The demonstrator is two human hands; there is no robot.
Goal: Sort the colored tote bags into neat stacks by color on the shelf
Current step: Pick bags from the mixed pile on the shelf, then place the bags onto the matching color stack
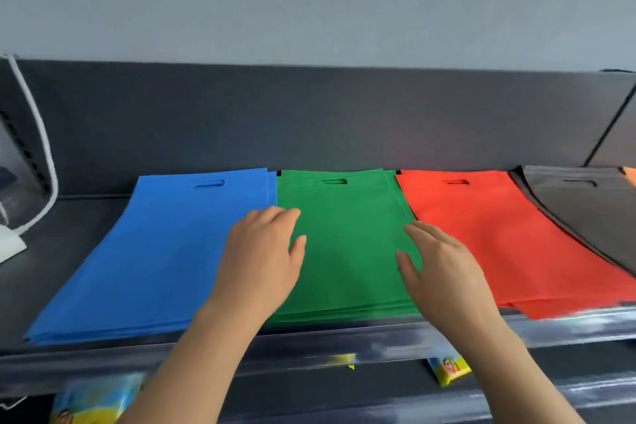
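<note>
Right, both my hands are on the green stack (347, 262), one at each side edge. Left hand (261, 262) lies flat across the seam between the blue stack (148, 251) and green, fingers straight, tips on green's left edge, thumb out over the green. Right hand (444, 272) is flat at green's right edge, next to the red stack (509, 241), fingers extended and pointing far-left. Neither hand grips anything. Both are loose and uncurled. Can't tell how hard they press.

Layout on the shelf (69, 272), left to right: blue, green, red, grey stack (585, 213). All lie flat, handle slots at the far end, side by side with edges touching or slightly overlapping. Blue's top bag sits a bit skewed, with a lower one showing at its far right corner. Red's near edge is uneven, lower bags sticking out. Grey fans out along its left side. A scrap of orange (630, 175) shows at the far right edge, behind grey.

White cord (44, 148) hangs at far left. Colourful packets (449, 370) sit on the level below, blurred.
</note>
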